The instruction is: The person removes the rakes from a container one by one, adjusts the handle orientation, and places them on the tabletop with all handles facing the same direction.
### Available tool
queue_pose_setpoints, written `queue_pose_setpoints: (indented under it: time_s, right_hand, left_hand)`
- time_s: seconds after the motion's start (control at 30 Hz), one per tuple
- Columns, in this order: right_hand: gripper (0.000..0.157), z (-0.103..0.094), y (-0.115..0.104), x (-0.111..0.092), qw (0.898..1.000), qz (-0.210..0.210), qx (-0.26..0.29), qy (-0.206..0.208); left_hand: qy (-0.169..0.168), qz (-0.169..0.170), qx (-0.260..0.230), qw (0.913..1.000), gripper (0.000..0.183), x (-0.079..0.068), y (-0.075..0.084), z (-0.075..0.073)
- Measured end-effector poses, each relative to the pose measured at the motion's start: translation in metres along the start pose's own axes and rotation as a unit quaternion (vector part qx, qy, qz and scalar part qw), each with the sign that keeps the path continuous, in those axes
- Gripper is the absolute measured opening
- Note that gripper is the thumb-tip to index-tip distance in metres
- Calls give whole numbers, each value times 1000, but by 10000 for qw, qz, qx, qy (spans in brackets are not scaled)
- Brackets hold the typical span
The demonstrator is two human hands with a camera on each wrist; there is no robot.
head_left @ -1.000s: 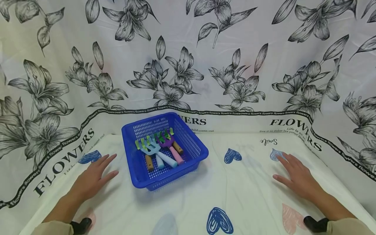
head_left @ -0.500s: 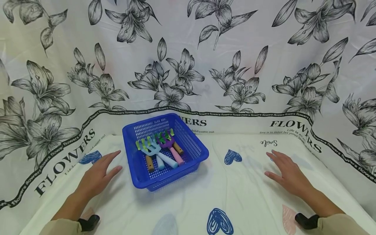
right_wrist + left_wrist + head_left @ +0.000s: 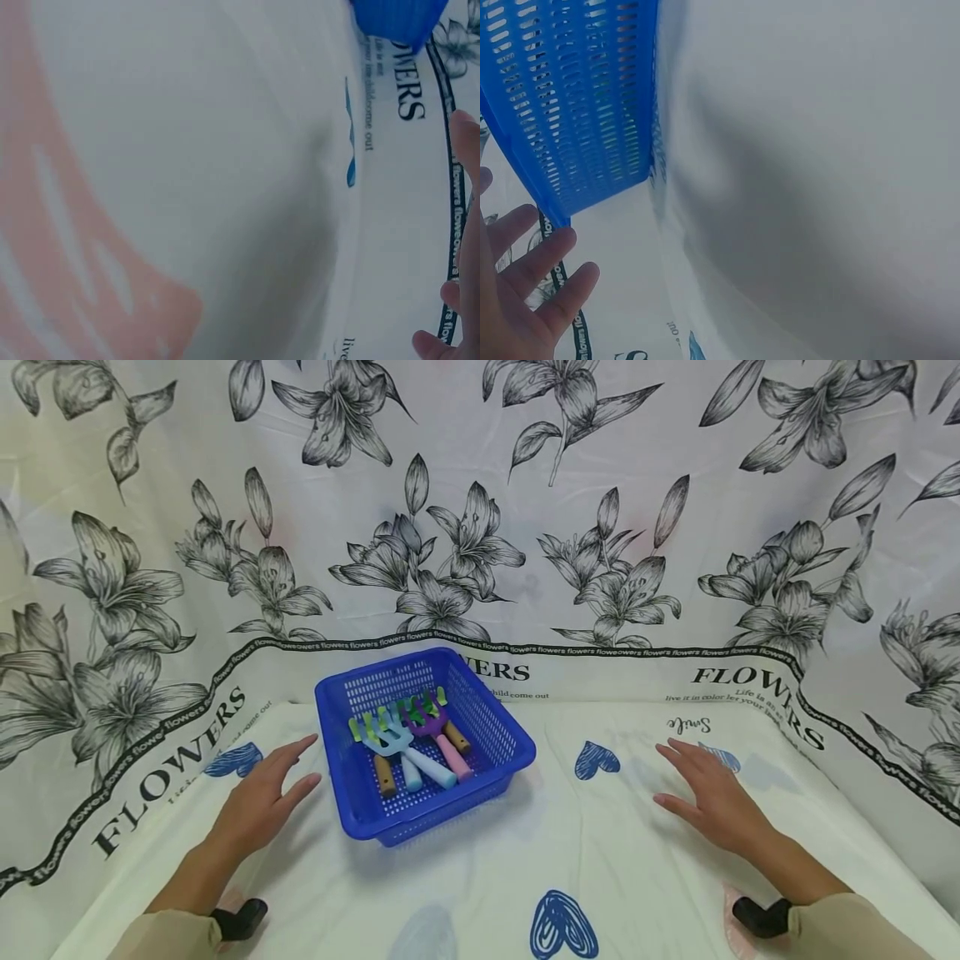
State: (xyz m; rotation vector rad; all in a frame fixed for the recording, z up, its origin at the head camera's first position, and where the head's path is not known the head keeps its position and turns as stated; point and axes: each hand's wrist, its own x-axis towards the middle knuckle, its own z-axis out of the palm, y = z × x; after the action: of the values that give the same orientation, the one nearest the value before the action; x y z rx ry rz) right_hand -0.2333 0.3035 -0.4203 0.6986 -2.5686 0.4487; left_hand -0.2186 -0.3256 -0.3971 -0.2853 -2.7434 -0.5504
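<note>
A blue plastic basket (image 3: 427, 814) with perforated walls stands on the cloth, left of centre in the head view. Several small hand rakes lie inside it, among them a light blue rake (image 3: 427, 767), a purple rake with a pink handle (image 3: 453, 757) and others with brown handles. My left hand (image 3: 255, 806) hovers just left of the basket, its fingers extended and apart from the rim. In the left wrist view those fingers (image 3: 536, 266) are spread near the basket's wall (image 3: 577, 97). My right hand (image 3: 716, 802) is held over the cloth at the right, fingers extended, holding nothing.
A white cloth (image 3: 630, 852) printed with hearts covers the surface. Behind it and along both sides hangs a flower-printed curtain (image 3: 525, 568). Black devices (image 3: 242, 920) are worn at both wrists.
Both hands have moved inward: the left one rightward and closer to the basket, the right one leftward over the cloth. The basket and rakes have stayed in place.
</note>
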Motion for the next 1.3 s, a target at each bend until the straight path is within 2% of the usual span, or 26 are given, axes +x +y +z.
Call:
queue_pose_setpoints:
  time_s: [0.27,0.57,0.73,0.9,1.13,1.3]
  right_hand:
    - [75,8,-10,14,9998,-184,-53,-23]
    - [72,15,-17,22,9995,-224,-55,-197]
    - [72,17,-21,26,9992,-323,-59,-242]
    - [74,21,-26,31,9991,-281,-48,-300]
    - [74,32,-37,43,9987,-154,64,-485]
    - [71,34,-47,49,9988,-134,110,-448]
  left_hand:
    - [71,-123,-551,9984,60,6,9,5]
    - [508,-123,-1373,9891,54,13,15,15]
    - [685,-312,-1727,9821,53,17,19,18]
    - [711,-570,-2046,9746,56,22,22,22]
    - [763,-955,-2144,9691,60,27,22,28]
    - [671,-1189,-2354,9623,61,27,23,30]
